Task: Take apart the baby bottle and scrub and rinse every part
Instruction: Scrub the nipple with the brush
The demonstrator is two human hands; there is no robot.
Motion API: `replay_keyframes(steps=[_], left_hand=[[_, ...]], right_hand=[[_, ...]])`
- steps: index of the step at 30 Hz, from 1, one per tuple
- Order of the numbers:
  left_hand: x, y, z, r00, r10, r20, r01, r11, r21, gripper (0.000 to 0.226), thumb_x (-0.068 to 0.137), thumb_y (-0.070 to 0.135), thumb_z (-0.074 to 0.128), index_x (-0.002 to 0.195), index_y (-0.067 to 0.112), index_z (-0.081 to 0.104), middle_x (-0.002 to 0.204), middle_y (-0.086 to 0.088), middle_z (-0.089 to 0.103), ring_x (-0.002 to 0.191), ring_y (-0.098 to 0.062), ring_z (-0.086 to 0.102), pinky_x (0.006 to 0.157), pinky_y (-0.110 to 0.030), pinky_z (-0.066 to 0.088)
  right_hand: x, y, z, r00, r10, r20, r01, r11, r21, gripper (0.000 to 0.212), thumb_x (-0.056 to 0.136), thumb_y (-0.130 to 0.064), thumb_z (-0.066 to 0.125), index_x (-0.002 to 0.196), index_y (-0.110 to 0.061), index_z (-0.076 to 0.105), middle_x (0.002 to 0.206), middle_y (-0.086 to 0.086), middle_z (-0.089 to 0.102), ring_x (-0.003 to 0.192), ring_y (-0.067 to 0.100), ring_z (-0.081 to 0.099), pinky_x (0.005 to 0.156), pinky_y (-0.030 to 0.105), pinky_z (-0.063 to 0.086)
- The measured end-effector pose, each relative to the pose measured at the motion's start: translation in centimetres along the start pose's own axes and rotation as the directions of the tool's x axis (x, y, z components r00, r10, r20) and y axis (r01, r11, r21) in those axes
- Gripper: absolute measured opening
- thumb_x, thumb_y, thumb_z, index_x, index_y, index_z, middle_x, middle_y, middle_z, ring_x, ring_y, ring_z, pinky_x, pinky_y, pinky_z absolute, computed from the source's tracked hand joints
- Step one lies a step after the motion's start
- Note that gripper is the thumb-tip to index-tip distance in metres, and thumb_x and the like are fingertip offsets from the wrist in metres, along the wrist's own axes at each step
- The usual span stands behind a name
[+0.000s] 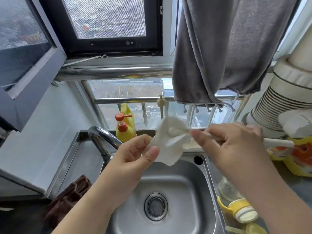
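- My left hand (133,154) pinches a soft, pale bottle part (168,142), blurred, over the sink (177,183) so drips fall in the basin.
- My right hand (231,144) has its grip closed round a thin white brush (276,143), its tip poked into the part to scrub it, I judge.
- The clear bottle (228,190) lies on the desk at the sink's right edge, beside a yellow collar (239,208), waiting its turn.
- The tap (103,139) stands left; I see no water.

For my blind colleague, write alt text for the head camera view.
Over a steel sink, the left hand pinches a blurred white bottle part while the right hand works a thin white brush into it.
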State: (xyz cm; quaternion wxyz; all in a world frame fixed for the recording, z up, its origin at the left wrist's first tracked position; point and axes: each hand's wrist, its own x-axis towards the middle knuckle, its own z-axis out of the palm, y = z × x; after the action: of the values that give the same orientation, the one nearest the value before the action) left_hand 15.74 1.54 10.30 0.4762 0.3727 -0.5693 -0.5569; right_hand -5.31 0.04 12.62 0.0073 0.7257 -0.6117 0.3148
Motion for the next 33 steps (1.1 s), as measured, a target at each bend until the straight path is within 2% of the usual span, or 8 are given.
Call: replay_keyframes(steps=[2, 5, 10, 17, 19, 22, 26, 33], left_hand=[[0.0, -0.3, 0.0, 1.0, 0.015, 0.0, -0.015, 0.999, 0.048, 0.026, 0.08, 0.033, 0.061, 0.093, 0.012, 0.069, 0.087, -0.017, 0.064, 0.084, -0.022, 0.055, 0.084, -0.033, 0.045], [-0.2, -0.4, 0.2, 0.999, 0.022, -0.026, -0.02, 0.999, 0.049, 0.026, 0.08, 0.036, 0.061, 0.076, 0.011, 0.06, 0.071, -0.01, 0.047, 0.071, -0.017, 0.042, 0.07, -0.028, 0.033], [-0.2, -0.8, -0.1, 0.996, -0.021, -0.084, 0.009, 0.989, -0.145, 0.024, 0.074, 0.032, 0.07, 0.081, 0.01, 0.066, 0.082, -0.014, 0.055, 0.083, -0.025, 0.046, 0.085, -0.042, 0.032], [0.4, -0.4, -0.6, 0.992, -0.075, -0.097, 0.026, 0.903, -0.429, 0.031, 0.062, 0.035, 0.086, 0.077, 0.014, 0.068, 0.08, -0.004, 0.065, 0.076, -0.013, 0.062, 0.075, -0.022, 0.053], [0.2, -0.5, -0.3, 0.989, -0.12, -0.083, 0.066, 0.875, -0.48, 0.03, 0.061, 0.032, 0.086, 0.077, 0.013, 0.068, 0.084, -0.006, 0.067, 0.08, -0.014, 0.064, 0.079, -0.023, 0.054], [0.3, 0.0, 0.3, 0.965, -0.229, -0.129, 0.118, 0.815, -0.567, 0.03, 0.069, 0.026, 0.082, 0.088, 0.007, 0.068, 0.094, -0.014, 0.068, 0.085, -0.02, 0.065, 0.077, -0.025, 0.056], [1.0, 0.5, 1.6, 0.884, -0.409, -0.227, 0.175, 0.74, -0.65, 0.036, 0.077, 0.019, 0.053, 0.107, -0.001, 0.061, 0.11, -0.019, 0.068, 0.101, -0.029, 0.064, 0.083, -0.041, 0.056], [0.9, 0.3, 1.8, 0.862, -0.47, -0.192, 0.165, 0.616, -0.77, 0.048, 0.079, 0.019, 0.052, 0.124, 0.004, 0.054, 0.116, -0.019, 0.066, 0.11, -0.035, 0.061, 0.076, -0.059, 0.052]], right_hand=[[0.2, -0.3, 0.0, 0.999, -0.034, 0.003, 0.034, 0.999, -0.01, 0.056, 0.079, -0.072, 0.032, 0.054, -0.027, 0.054, 0.05, -0.01, 0.046, 0.061, 0.014, 0.045, 0.069, 0.029, 0.014], [0.8, 0.0, 0.0, 0.999, 0.033, 0.003, -0.033, 0.999, 0.008, 0.062, 0.077, -0.075, 0.027, 0.051, -0.022, 0.046, 0.045, -0.007, 0.041, 0.06, 0.015, 0.042, 0.068, 0.03, 0.013], [0.6, 0.4, 0.6, 1.0, 0.022, -0.009, -0.021, 0.997, 0.068, 0.059, 0.076, -0.074, 0.033, 0.051, -0.023, 0.05, 0.042, -0.008, 0.037, 0.057, 0.004, 0.043, 0.072, 0.033, 0.02], [-1.2, 0.3, 0.6, 1.0, 0.014, 0.022, -0.018, 0.98, 0.198, 0.058, 0.074, -0.076, 0.035, 0.055, -0.025, 0.056, 0.073, -0.017, 0.056, 0.069, 0.003, 0.048, 0.075, 0.032, 0.024], [-1.2, 0.9, 0.6, 0.996, 0.093, 0.004, -0.092, 0.972, 0.216, 0.06, 0.074, -0.076, 0.036, 0.057, -0.023, 0.059, 0.067, -0.017, 0.055, 0.067, 0.006, 0.047, 0.075, 0.039, 0.034], [-1.7, 0.5, 0.4, 0.996, 0.029, -0.079, -0.023, 0.996, 0.081, 0.046, 0.079, -0.07, 0.039, 0.057, -0.033, 0.057, 0.048, -0.012, 0.044, 0.063, 0.006, 0.04, 0.075, 0.032, 0.023], [-2.3, 0.3, 0.2, 0.99, 0.028, -0.137, -0.027, 1.0, 0.014, 0.043, 0.08, -0.067, 0.04, 0.061, -0.034, 0.058, 0.055, -0.018, 0.043, 0.064, 0.015, 0.045, 0.071, 0.028, 0.014], [-2.5, 0.4, 0.1, 0.989, 0.054, -0.137, -0.05, 0.998, 0.034, 0.043, 0.08, -0.069, 0.038, 0.061, -0.035, 0.056, 0.055, -0.023, 0.039, 0.066, 0.012, 0.044, 0.072, 0.028, 0.014]])
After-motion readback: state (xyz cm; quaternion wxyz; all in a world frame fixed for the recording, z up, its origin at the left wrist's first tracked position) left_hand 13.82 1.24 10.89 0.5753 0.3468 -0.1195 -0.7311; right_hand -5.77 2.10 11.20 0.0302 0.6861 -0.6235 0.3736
